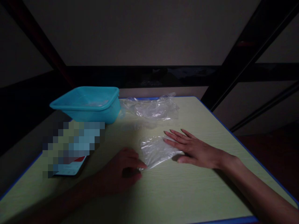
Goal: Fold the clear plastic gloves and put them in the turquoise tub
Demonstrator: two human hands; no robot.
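A small clear plastic bag (155, 149) lies flat on the table in front of me. My left hand (119, 169) is at its near left corner, thumb and index finger curled around that corner in a loose pinch. Over the bag's right end rests my right hand (195, 149), palm down with its fingers spread. Further back is a crumpled pile of clear plastic bags (154, 109), apart from both hands.
A turquoise plastic basin (112, 109) stands at the back left, with something pale inside. Nearer, a phone (70, 168) lies on the left side, partly pixelated. The pale wooden table (163, 199) has a blue edge. Dark metal bars and a wall are behind.
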